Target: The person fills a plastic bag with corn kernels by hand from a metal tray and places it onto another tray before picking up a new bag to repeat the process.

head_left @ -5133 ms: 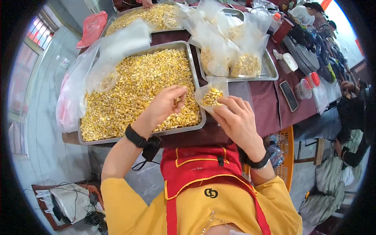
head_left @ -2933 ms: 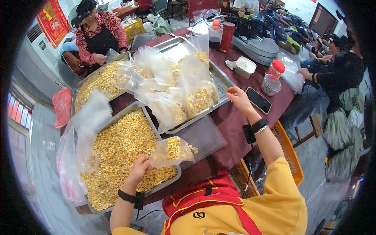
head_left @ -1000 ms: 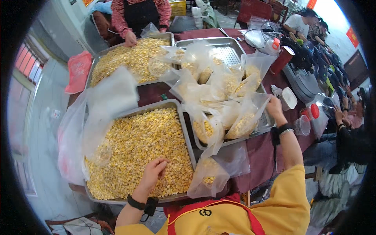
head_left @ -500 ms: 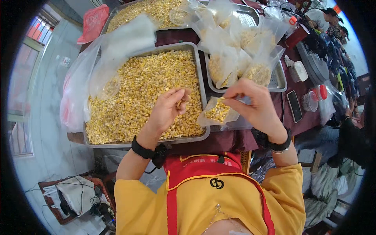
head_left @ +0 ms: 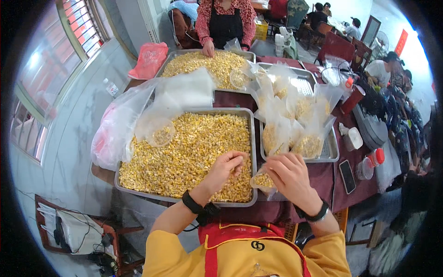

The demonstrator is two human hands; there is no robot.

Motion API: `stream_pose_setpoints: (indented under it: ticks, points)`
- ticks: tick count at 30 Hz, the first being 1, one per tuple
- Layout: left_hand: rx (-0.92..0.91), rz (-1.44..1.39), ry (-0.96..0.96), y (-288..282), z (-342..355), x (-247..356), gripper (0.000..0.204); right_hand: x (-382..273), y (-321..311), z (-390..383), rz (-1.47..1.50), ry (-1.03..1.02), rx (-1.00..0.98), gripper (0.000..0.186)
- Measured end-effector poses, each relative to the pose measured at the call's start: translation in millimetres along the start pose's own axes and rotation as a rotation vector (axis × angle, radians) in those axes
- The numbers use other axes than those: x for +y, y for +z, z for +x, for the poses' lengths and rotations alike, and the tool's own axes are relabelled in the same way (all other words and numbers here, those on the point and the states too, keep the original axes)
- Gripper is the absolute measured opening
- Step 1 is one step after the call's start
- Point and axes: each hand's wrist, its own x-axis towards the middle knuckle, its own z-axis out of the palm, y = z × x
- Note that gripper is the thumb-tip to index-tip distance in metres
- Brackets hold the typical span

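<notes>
Kernels lie beneath your left hand, fingers curled, contents unclear; steady the small plastic bag with your right hand, whose bent fingers hide any grip.

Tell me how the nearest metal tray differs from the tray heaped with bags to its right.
The nearest tray holds loose yellow pieces; the bag tray holds translucent filled bags. The nearest tray shows no bare floor, while the bag tray shows bare metal at its right. The left hand is over the nearest tray, not the bag tray. Both are metal with raised rims.
</notes>
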Motion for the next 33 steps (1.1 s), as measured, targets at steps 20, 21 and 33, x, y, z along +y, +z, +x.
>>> stream_pose_setpoints:
  ticks: [20,21,33]
  points:
    - [-0.089,1.884,0.478,-62.7,-7.0,-99.2,0.037,-9.3,18.8,-62.3,-0.121,0.119,0.023,0.014]
    - [-0.103,1.882,0.473,-61.0,-9.0,-100.8,0.037,-7.4,18.4,-57.9,-0.12,0.166,0.009,0.012]
    - [0.077,1.447,0.48,-54.4,-28.4,-90.0,0.013,17.7,30.3,-41.2,-0.085,0.048,0.215,0.016]
